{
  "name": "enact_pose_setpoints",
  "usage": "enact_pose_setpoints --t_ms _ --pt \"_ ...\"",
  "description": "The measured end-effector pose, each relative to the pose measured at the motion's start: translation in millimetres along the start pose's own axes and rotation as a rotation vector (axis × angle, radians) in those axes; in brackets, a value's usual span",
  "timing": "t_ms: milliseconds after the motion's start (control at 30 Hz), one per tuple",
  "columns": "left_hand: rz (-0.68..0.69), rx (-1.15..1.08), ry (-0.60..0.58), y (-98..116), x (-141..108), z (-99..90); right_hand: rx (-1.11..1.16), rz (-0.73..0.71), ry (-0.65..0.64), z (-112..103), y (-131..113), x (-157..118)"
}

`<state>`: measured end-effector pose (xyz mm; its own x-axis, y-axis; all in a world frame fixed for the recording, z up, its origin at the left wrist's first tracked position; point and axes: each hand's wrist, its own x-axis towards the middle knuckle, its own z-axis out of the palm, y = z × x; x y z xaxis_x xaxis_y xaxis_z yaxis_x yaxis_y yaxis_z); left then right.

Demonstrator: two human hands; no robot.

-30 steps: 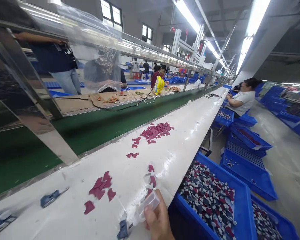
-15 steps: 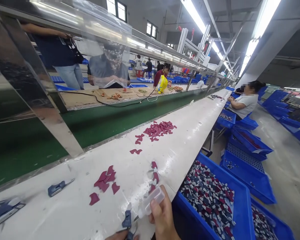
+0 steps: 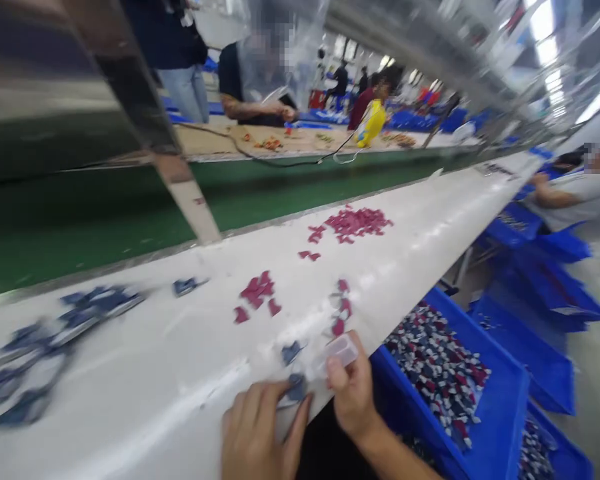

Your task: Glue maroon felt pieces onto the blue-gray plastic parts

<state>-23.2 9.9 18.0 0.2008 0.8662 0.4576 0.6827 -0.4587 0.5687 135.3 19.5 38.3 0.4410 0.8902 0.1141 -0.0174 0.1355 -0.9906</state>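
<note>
My right hand (image 3: 353, 387) is wrapped round a translucent plastic squeeze bottle (image 3: 343, 350), tilted with its narrow end toward the left. In the earlier view that end shows a thin tip; now it is blurred. Close by on the left, my left hand (image 3: 260, 427) pinches a small blue-grey piece (image 3: 296, 387) between thumb and fingers at the table's near edge. Another blue-grey piece (image 3: 291, 351) lies just beyond it. A short row of maroon and pale pieces (image 3: 345, 308) runs away from the bottle, and loose maroon pieces (image 3: 257, 290) lie further left.
A bigger maroon pile (image 3: 360, 221) lies farther along the white table (image 3: 180, 360). Blue-grey pieces (image 3: 95, 303) are spread at left, near a metal post (image 3: 187, 193). Blue bins (image 3: 500, 400) of mixed pieces stand at right. Other people sit along the benches.
The camera view has swung, so the table's things appear higher and most sit further right. My left hand has come further into view, with the blue-grey piece. The bottle stays in my right hand.
</note>
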Motion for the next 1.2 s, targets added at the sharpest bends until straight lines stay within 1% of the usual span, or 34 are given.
enact_pose_setpoints --t_ms 100,233,333,567,733,900,1200 --pt "-0.093 0.013 -0.075 19 3 -11.0 -0.067 -0.048 0.039 -9 -3 -2" --pt "-0.153 0.011 -0.117 27 4 -12.4 -0.165 -0.095 0.01 -20 3 -4" --pt "-0.167 -0.015 -0.107 29 4 -12.6 -0.2 -0.117 -0.018 -22 1 -5" --pt "-0.171 -0.039 -0.099 29 6 -11.2 -0.275 -0.184 -0.054 -21 -5 -2" --pt "-0.158 -0.038 -0.099 29 7 -11.7 -0.319 -0.246 -0.098 -22 -6 -3" --pt "-0.158 -0.028 -0.098 30 7 -12.1 -0.36 -0.287 -0.131 -25 -12 0" --pt "-0.152 -0.013 -0.093 30 8 -9.2 -0.48 -0.315 -0.097 -38 -20 3"
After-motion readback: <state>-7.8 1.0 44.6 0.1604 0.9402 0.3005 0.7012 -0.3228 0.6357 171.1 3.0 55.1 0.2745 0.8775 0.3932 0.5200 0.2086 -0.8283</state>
